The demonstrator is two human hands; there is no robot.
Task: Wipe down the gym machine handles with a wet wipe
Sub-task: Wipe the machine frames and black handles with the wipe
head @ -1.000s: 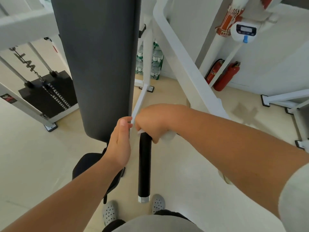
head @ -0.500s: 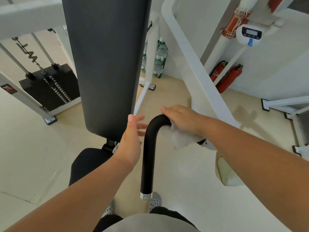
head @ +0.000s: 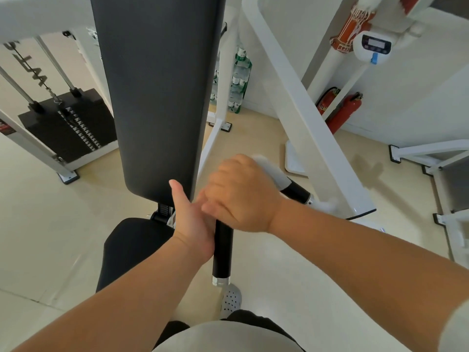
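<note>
Handle position: the black curved grip of the gym machine runs from its chrome-capped free end, just above a perforated grey shoe, upward to a bend hidden under the hands, then out to the right toward the white frame.

Right hand: placed over the bend of the handle, knuckles up, fingers curled down around the bar. Wet wipe: a white sheet trapped between this hand and the handle; its loose part shows past the far side of the hand, draped along the right-going section of the bar. The fingers are folded closed over wipe and bar together; the fingertips are hidden, so the tightness of the grip cannot be told.

Left hand: set against the left side of the upright section of the handle, thumb raised, palm toward the bar, touching the right hand. Its fingers are hidden behind the right hand; whether they close around the bar cannot be told.

Surroundings: dark grey back pad stands directly beyond the hands, with the black seat below it. Weight stack sits at left; two red fire extinguishers stand by the wall at right.
</note>
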